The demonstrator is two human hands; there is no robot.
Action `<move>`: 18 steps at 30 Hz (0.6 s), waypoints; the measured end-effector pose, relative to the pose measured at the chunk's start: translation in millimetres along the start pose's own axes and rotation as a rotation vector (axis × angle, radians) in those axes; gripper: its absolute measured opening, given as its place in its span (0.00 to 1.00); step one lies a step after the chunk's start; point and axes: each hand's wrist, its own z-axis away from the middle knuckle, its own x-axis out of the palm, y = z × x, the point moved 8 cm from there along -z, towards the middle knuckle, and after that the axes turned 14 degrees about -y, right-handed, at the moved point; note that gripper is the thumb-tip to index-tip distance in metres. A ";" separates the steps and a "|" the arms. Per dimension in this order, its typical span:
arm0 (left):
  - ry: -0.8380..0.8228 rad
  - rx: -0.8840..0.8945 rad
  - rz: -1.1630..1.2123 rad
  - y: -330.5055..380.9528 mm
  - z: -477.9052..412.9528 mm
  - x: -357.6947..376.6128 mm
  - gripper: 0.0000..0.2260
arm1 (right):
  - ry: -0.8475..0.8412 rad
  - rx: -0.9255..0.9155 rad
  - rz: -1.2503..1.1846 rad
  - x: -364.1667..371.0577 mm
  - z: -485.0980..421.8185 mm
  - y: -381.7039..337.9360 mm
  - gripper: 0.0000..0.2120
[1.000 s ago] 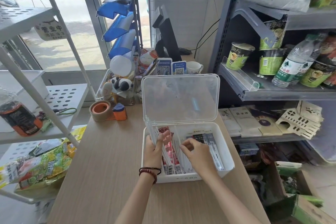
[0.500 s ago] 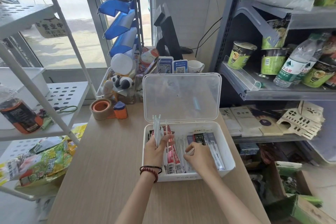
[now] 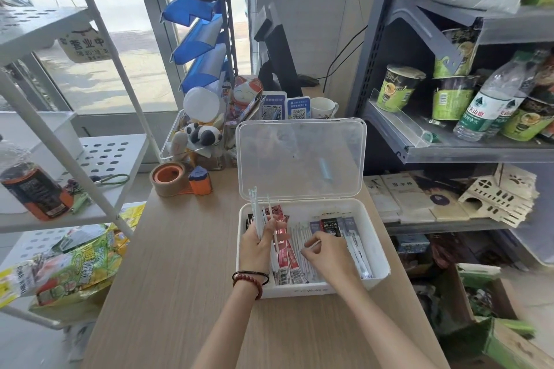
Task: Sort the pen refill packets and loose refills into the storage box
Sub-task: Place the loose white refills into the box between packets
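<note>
Refill bundle [image 3: 255,213]: thin white loose sticks, gripped in the left hand [image 3: 257,246] over the left end of the box [image 3: 299,290]. A second ago it leaned to the left; now its long axis is nearly upright, tips pointing up in front of the lid [image 3: 299,159].

Single refill [image 3: 313,244]: white, pinched by the right hand [image 3: 328,253], which remains low over the middle of the box.

Box contents: red packets [image 3: 284,249] lying lengthwise front to back; more loose white refills beside them; a dark packet [image 3: 329,226] at the back.

Box: white, clear lid open and upright, on a wooden table [image 3: 180,263].

Tape roll [image 3: 168,178]: back left, well apart.
</note>
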 end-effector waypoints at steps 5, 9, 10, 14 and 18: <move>-0.033 -0.014 -0.051 -8.4 -0.6 -0.5 0.13 | -0.102 -0.163 -0.175 1.4 5.1 -20.3 0.10; -0.083 -0.017 -0.002 -10.8 -2.6 3.2 0.14 | -0.139 -0.246 -0.287 -1.4 8.9 -23.9 0.09; -0.093 -0.020 -0.004 -11.6 -3.4 4.1 0.13 | -0.150 -0.251 -0.297 -1.6 9.7 -24.7 0.09; -0.144 -0.029 -0.028 -11.2 -3.4 8.8 0.13 | -0.173 -0.268 -0.310 -1.7 10.7 -29.8 0.06; -0.194 -0.022 -0.025 -6.9 -1.0 14.5 0.16 | -0.164 -0.265 -0.331 -1.9 9.2 -28.0 0.07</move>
